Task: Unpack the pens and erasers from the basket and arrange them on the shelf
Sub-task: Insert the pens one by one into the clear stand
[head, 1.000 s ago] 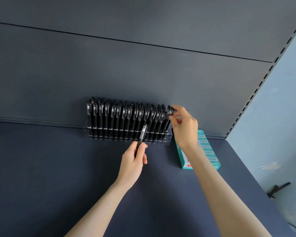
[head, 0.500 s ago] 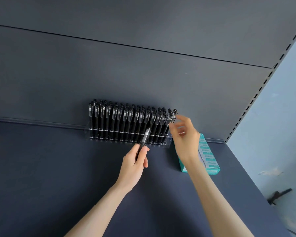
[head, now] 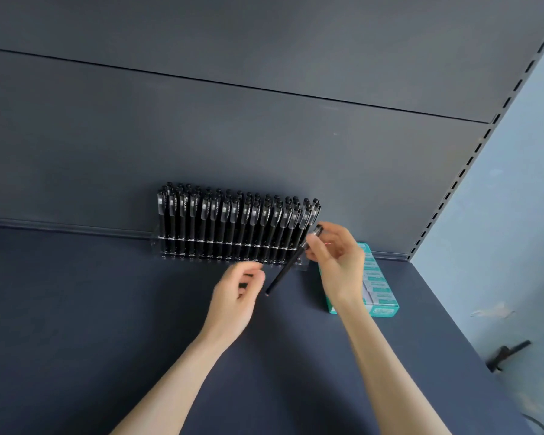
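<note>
A clear rack (head: 167, 246) packed with several upright black pens (head: 233, 224) stands at the back of the dark shelf (head: 91, 324). My right hand (head: 339, 262) pinches the cap end of one loose black pen (head: 288, 265), which slants down to the left in front of the rack's right end. Just left of that pen's lower tip, my left hand (head: 236, 299) hovers with loosely curled fingers and holds nothing. A teal box of erasers (head: 382, 298) lies on the shelf to the right of the rack, partly hidden behind my right hand. The basket is out of view.
The shelf's dark back panel (head: 264, 136) rises right behind the rack. A slotted upright (head: 471, 158) and a pale blue wall (head: 515, 215) close off the right side. A black bracket (head: 506, 354) sits low on that wall.
The loose pen passed from my left hand to my right hand. My right hand came down from the rack's right end; my left hand let go and drew back slightly.
</note>
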A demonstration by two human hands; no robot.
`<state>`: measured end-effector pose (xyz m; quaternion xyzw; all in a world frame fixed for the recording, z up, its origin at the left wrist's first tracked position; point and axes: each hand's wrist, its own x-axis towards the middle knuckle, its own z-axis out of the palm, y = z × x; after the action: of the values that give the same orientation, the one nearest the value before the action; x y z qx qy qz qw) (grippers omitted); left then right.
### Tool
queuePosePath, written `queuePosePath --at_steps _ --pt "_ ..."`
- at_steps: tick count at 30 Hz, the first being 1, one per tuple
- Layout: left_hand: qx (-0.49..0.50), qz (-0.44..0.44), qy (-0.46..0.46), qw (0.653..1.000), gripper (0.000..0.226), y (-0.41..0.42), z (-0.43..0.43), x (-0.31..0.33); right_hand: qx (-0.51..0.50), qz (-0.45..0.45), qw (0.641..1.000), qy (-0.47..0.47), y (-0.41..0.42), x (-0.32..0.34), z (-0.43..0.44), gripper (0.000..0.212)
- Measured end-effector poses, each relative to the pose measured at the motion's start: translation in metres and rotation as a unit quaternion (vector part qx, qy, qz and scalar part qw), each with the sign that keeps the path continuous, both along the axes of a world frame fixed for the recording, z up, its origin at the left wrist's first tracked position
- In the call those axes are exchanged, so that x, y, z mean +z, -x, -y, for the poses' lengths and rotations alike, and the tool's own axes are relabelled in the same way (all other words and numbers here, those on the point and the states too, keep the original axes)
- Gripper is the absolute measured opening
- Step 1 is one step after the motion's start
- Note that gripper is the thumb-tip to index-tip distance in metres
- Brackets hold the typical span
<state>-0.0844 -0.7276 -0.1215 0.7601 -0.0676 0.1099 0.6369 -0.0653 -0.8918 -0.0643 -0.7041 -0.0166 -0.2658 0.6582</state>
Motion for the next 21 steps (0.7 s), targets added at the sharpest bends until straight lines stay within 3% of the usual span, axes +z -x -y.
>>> queuePosePath --at_steps 3,7,10,12,21 --pt "0.178 0.022 -0.022 0.983 0.021 -0.012 -0.023 0.005 -0.071 0.026 0.996 0.056 -0.007 0.010 0.013 0.024" --pt "0.318 -0.025 -0.083 0.944 0.074 -0.031 -0.053 0.010 -0.115 0.070 0.985 0.110 -0.018 0.023 0.021 0.022" --pt "0.314 -0.065 -0.097 0.942 0.104 -0.049 -0.078 0.010 -0.139 0.088 0.977 0.138 -0.026 0.026 0.023 0.019" --pt "0.279 -0.083 -0.075 0.954 0.112 -0.058 -0.092 0.007 -0.148 0.089 0.975 0.142 -0.031 0.026 0.024 0.019" --pt "0.267 -0.085 -0.091 0.956 0.100 -0.070 -0.100 -0.005 -0.164 0.104 0.970 0.143 -0.039 0.025 0.020 0.019"
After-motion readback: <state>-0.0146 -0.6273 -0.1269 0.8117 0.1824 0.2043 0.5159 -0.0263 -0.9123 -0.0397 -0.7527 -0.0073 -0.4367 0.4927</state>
